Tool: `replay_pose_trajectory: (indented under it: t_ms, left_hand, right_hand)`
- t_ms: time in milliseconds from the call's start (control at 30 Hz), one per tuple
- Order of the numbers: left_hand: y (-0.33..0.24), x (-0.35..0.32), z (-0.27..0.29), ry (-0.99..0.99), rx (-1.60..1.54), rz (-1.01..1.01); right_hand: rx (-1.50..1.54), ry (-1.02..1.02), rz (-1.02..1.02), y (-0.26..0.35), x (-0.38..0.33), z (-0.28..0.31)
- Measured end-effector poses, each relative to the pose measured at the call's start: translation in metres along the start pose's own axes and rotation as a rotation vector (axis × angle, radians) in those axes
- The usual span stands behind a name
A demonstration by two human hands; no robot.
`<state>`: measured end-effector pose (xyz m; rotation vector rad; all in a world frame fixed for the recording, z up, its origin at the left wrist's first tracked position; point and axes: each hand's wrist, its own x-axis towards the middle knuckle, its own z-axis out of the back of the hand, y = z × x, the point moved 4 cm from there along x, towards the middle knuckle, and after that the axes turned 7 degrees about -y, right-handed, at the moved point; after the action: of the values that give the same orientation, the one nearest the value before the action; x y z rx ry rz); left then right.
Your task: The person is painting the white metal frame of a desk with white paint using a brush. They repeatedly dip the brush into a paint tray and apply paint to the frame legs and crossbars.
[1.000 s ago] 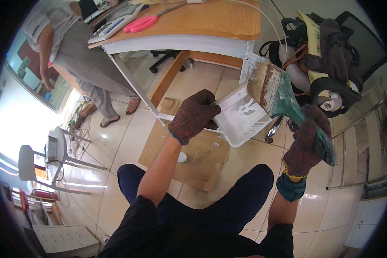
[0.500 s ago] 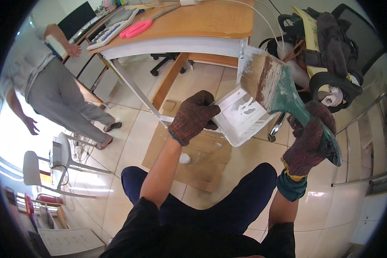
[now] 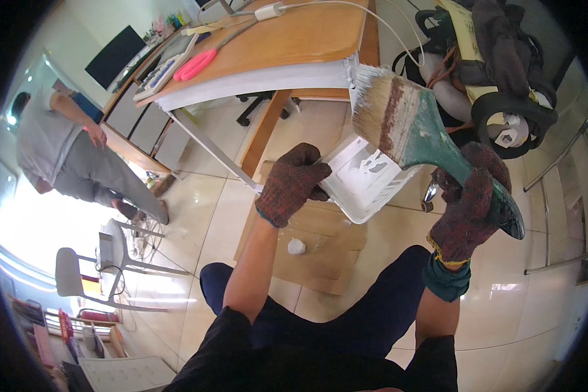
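In a dark knitted glove, my left hand is closed on the left rim of a white plastic tray, which holds white paint. My right hand, gloved the same way, grips the green handle of a wide paintbrush. The brush points up and left, with white paint on its bristle tips. Those tips overlap the corner of the desk's white-painted front edge; whether they touch it I cannot tell. Part of the tray's far right side is hidden behind the brush.
Cardboard lies on the tiled floor with a small white container on it. Pink-handled scissors and a white cable rest on the desk. Bags crowd the right. A person and a white chair are at left.
My view has shifted slightly, so the desk sits further left. The person at left has turned and stepped away. Both hands keep hold of the tray and the paintbrush.
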<state>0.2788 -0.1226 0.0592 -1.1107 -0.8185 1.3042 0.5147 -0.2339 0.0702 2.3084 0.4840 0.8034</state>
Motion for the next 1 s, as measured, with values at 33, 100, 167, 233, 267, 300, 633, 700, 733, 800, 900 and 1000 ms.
replay_pose_trajectory:
  t_ms: [33, 100, 167, 233, 267, 300, 633, 700, 733, 800, 900, 1000]
  left_hand:
    - [0.001, 0.0, -0.001, 0.005, -0.021, -0.008]
    - [0.001, 0.0, -0.001, 0.005, -0.04, 0.0]
    - [0.001, 0.0, -0.002, 0.002, -0.035, 0.029]
    - [-0.002, -0.001, -0.004, -0.006, -0.011, 0.033]
    - [-0.003, -0.001, -0.004, -0.012, 0.001, 0.036]
    - [-0.003, -0.001, -0.003, -0.012, 0.016, 0.029]
    - [0.002, 0.0, -0.003, -0.02, -0.019, 0.012]
    - [0.002, 0.0, -0.003, -0.017, -0.02, 0.026]
    - [0.002, 0.0, -0.004, -0.01, -0.015, 0.039]
    - [0.002, 0.0, -0.004, -0.007, -0.005, 0.03]
    - [0.006, -0.002, -0.008, -0.009, -0.001, -0.007]
    - [0.013, -0.004, -0.011, -0.01, -0.013, 0.019]
  right_hand:
    - [0.055, -0.003, 0.004, -0.002, 0.0, -0.006]
    - [0.044, -0.026, 0.028, -0.004, -0.001, -0.014]
    - [-0.09, -0.072, 0.073, -0.003, -0.002, -0.018]
    - [-0.13, -0.083, 0.041, -0.009, -0.004, -0.01]
    - [-0.15, -0.086, 0.023, -0.01, -0.005, -0.006]
    - [-0.139, -0.058, 0.029, -0.009, -0.005, -0.004]
    - [0.043, -0.022, 0.037, -0.002, 0.0, -0.016]
    - [-0.007, -0.037, 0.006, -0.009, -0.002, -0.013]
    - [-0.036, -0.044, -0.024, -0.01, -0.004, -0.008]
    - [-0.061, -0.078, -0.058, -0.013, -0.01, 0.001]
    - [-0.09, -0.038, -0.05, -0.014, -0.017, 0.017]
    - [0.02, -0.151, -0.1, -0.015, -0.025, 0.022]
